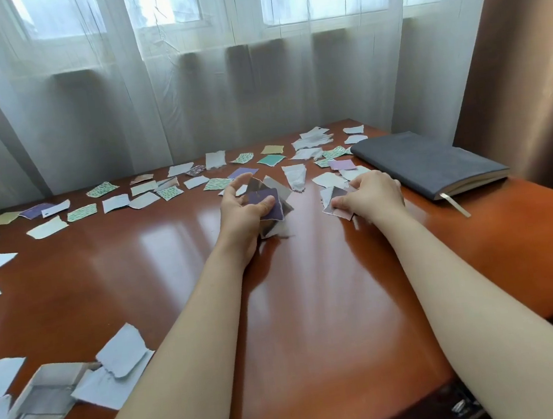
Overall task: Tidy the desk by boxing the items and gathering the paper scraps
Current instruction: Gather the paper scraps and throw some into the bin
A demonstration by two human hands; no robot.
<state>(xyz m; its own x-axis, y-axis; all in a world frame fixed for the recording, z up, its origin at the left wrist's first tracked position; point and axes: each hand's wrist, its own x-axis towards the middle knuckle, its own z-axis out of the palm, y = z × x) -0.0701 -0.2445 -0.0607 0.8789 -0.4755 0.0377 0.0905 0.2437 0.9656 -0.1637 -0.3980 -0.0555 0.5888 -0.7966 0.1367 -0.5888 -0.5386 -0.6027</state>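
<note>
By my judgement the gathering is barely begun: the worktop [312, 291] is littered with paper scraps [149, 198] from far left of the grey notebook [425, 163] to just behind it, and the small open box [44, 396] lies well to the notebook's left. The left hand [240, 210], a little left of the notebook, grips a fanned bundle [269, 203] of scraps. The right hand [373, 193], just beside the notebook, lies palm down with fingers bent onto loose pieces [334, 199], though I cannot tell whether it is pinching or only pressing.
</note>
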